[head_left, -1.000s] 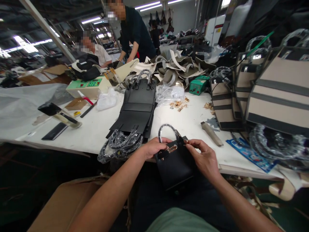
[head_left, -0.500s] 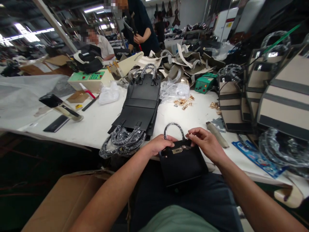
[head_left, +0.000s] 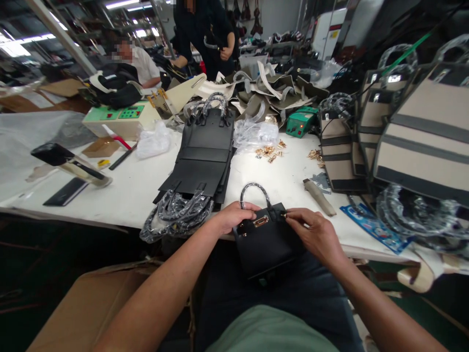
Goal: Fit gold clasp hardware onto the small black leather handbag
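While both hands grip a small black handbag (head_left: 266, 242) at the near edge of the white worktable (head_left: 128, 190), left hand (head_left: 232, 217) pinches its top-left corner, right hand (head_left: 315, 234) its strap end. Black panels (head_left: 205, 156), gold fittings (head_left: 270, 151), striped totes (head_left: 421, 132) crowd the table; 2 people work behind.

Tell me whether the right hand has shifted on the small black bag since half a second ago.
Yes, slightly. The right hand now pinches at the small black bag beside its gold clasp, lower against the top edge than before.
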A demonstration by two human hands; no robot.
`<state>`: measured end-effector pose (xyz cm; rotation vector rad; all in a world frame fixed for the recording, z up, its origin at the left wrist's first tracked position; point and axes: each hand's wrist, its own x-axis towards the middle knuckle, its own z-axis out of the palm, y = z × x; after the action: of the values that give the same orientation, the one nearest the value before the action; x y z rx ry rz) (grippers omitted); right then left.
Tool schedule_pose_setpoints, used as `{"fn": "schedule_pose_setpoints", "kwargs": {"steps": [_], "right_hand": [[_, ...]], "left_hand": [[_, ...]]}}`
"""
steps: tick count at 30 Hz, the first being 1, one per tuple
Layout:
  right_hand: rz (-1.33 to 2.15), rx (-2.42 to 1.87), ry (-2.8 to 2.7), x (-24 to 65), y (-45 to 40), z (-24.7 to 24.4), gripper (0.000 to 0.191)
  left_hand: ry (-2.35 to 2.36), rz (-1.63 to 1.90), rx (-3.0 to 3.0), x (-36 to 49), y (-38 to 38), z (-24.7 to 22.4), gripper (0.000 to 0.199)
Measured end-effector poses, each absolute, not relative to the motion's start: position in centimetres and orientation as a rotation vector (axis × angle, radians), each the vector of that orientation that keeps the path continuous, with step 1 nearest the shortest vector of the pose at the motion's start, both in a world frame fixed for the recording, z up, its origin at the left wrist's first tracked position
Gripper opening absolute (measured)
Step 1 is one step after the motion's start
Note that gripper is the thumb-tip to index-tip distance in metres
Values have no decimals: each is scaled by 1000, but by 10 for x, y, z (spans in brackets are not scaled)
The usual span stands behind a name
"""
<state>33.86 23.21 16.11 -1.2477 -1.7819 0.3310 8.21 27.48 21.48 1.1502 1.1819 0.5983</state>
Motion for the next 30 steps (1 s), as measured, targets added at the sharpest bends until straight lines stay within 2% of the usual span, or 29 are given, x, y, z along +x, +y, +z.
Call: {"fn": "schedule_pose_setpoints", "kwargs": {"steps": [2, 8, 12, 20, 30], "right_hand": [[382, -1177, -1678, 334, 228, 150, 7], [725, -1381, -1387, 329, 232, 141, 29], [797, -1424, -1317, 325, 229, 153, 35], [335, -1394, -1492, 320, 229, 148, 16], [25, -1225, -1677, 311, 229, 148, 8]], "left_hand": [[1131, 575, 1129, 79, 275, 215, 49], [786, 425, 969, 72, 275, 219, 62], [722, 406, 961, 75, 277, 221, 57], [734, 378, 1028, 73, 287, 206, 73], [625, 386, 990, 70, 280, 201, 65]]}}
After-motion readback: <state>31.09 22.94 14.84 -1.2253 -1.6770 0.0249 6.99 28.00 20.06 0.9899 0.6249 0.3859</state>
